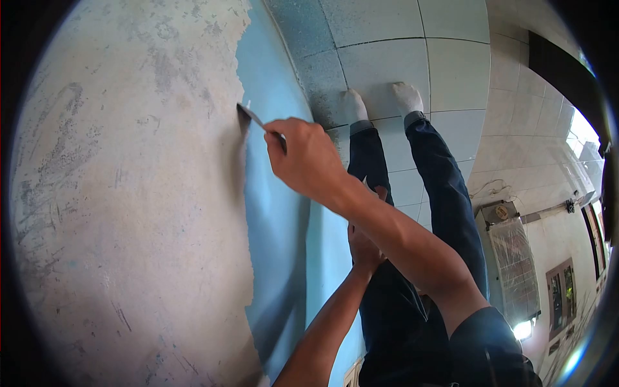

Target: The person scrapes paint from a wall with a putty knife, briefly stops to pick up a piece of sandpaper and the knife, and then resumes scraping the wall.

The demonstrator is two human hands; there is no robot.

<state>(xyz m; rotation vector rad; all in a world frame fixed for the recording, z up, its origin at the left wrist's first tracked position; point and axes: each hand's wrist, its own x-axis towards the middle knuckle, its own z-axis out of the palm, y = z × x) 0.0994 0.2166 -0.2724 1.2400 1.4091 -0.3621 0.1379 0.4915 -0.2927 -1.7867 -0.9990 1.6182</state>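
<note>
My right hand (303,155) is closed round a scraper (245,119), whose metal blade meets the wall along the ragged edge between the bare, pale surface (142,193) and the blue paint (271,193). Lower down, my left hand (367,248) is partly hidden behind my right forearm. Its fingers look closed, and a small pale, pointed thing (367,184) shows beside them; what it is I cannot make out.
Below me are floor tiles (387,61), with my two feet in light socks (407,98) and dark trousers. To the right stand a boxy unit with a grille (514,264), a pale wall (548,219) and a framed window (561,297).
</note>
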